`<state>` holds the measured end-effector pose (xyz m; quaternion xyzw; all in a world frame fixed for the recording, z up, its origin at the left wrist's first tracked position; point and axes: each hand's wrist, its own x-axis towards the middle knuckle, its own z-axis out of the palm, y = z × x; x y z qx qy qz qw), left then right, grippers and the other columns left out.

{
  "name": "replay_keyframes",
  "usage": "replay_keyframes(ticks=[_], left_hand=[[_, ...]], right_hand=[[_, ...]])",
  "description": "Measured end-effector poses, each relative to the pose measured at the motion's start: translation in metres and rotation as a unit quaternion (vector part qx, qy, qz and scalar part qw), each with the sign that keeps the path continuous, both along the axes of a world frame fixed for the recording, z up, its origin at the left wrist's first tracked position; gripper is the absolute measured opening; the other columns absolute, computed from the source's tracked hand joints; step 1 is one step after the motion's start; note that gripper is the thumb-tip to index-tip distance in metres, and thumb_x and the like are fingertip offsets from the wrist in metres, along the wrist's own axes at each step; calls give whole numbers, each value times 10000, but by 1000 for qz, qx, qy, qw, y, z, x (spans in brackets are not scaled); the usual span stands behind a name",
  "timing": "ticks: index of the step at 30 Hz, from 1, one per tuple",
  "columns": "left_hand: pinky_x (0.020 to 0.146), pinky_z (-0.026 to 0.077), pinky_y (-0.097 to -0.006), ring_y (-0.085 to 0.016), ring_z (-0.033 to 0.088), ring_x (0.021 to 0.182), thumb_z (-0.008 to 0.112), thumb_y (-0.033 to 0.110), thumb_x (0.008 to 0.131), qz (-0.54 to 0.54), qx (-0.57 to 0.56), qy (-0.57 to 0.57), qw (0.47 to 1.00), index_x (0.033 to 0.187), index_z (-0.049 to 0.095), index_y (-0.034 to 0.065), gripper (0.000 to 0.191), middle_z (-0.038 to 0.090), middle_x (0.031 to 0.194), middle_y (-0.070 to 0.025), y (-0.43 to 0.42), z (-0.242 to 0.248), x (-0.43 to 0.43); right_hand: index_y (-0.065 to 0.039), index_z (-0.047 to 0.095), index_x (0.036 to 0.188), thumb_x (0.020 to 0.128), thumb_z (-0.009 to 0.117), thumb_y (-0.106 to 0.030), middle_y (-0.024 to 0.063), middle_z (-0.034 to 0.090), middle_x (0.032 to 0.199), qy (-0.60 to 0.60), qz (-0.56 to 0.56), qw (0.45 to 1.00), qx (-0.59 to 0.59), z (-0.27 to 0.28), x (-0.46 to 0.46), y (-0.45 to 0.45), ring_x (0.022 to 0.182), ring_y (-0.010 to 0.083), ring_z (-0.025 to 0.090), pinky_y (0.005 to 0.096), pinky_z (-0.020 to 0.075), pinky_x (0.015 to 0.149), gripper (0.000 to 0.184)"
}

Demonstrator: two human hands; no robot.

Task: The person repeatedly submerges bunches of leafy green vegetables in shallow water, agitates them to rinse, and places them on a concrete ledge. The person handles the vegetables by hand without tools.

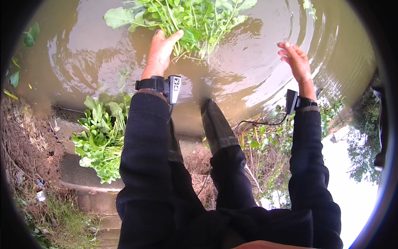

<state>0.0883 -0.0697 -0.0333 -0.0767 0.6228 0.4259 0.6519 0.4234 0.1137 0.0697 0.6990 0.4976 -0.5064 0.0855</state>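
My left hand [161, 51] grips the stems of a bunch of leafy greens [192, 21] at the surface of muddy brown water [233, 84]. The thumb lies over the stalks; the other fingers are mostly hidden. Thin pale roots hang from the near end of the bunch. Off to the right, my right hand [295, 59] is raised over the rippled water with its fingers bent and nothing visible in them. Each wrist wears a black strap with a small device. A second heap of greens [101, 140] lies on a concrete step beside my left sleeve.
I stand in rubber boots [219, 124] in the water. Concrete steps [108, 224] descend the bank at lower left. Soil and dry grass [28, 124] border them. Leafy plants [258, 137] grow along the right bank. A loose leaf [309, 7] floats at upper right. Cables run from the wrist devices.
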Motion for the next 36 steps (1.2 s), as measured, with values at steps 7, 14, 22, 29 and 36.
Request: replay_keyframes(ticks=[7, 14, 22, 29, 36], left_hand=[[952, 402, -338, -221, 536, 1093, 711, -12, 753, -1, 12, -36, 999, 1217, 465, -19, 525, 577, 1157, -128, -2, -7, 5], [851, 465, -335, -174, 588, 967, 654, 82, 832, 55, 39, -99, 993, 1105, 560, 6, 298, 613, 1070, -80, -10, -18, 4], [947, 381, -344, -209, 541, 1049, 714, 141, 772, -62, 22, -16, 998, 1172, 488, -19, 486, 600, 1100, -118, -13, -8, -23], [1012, 298, -442, -222, 426, 1106, 537, 317, 919, 143, -11, 156, 977, 1346, 320, -18, 585, 468, 1191, -165, 15, -25, -12], [1001, 344, -379, -311, 475, 1169, 468, 230, 913, -90, 22, 204, 975, 1260, 401, -55, 454, 485, 1247, -262, 21, -6, 15]], right_hand=[[-6, 503, 1270, 837, 660, -391, 168, 572, 1217, 54, 102, 993, -8, -61, -37, -74, 1130, 249, 553, 341, 453, 926, 601], [43, 341, 1350, 752, 722, -485, 199, 436, 1339, 152, -23, 988, -30, -114, -154, -119, 1243, 288, 418, 406, 338, 1035, 884], [22, 233, 1409, 775, 699, -491, 161, 320, 1434, 320, -246, 896, -186, -115, -118, -106, 1333, 278, 278, 412, 217, 1096, 939], [-35, 385, 1324, 790, 725, -296, 108, 442, 1295, 274, -299, 894, -188, -147, -178, -121, 1194, 232, 403, 422, 341, 990, 685], [-59, 453, 1301, 875, 631, -297, 91, 517, 1272, 388, -340, 812, -274, -108, -179, -123, 1131, 222, 510, 425, 413, 967, 519]])
